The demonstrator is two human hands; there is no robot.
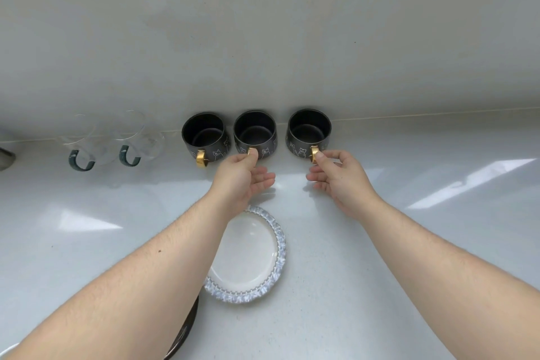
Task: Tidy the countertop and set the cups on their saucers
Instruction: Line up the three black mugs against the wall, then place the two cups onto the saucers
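Note:
Three black cups with gold handles and white cat drawings stand in a row against the back wall: a left cup (204,134), a middle cup (254,131) and a right cup (308,130). My left hand (241,175) pinches the middle cup's gold handle between thumb and forefinger. My right hand (339,178) pinches the right cup's handle the same way. All three cups rest on the white countertop (380,257). A white saucer with a blue-grey patterned rim (280,245) lies nearer me, partly under my left forearm.
Two clear glass cups with dark green handles (81,161) (130,156) stand at the back left. A dark round rim (187,327) shows beneath my left forearm near the front edge. A grey object (5,158) sits at the far left edge.

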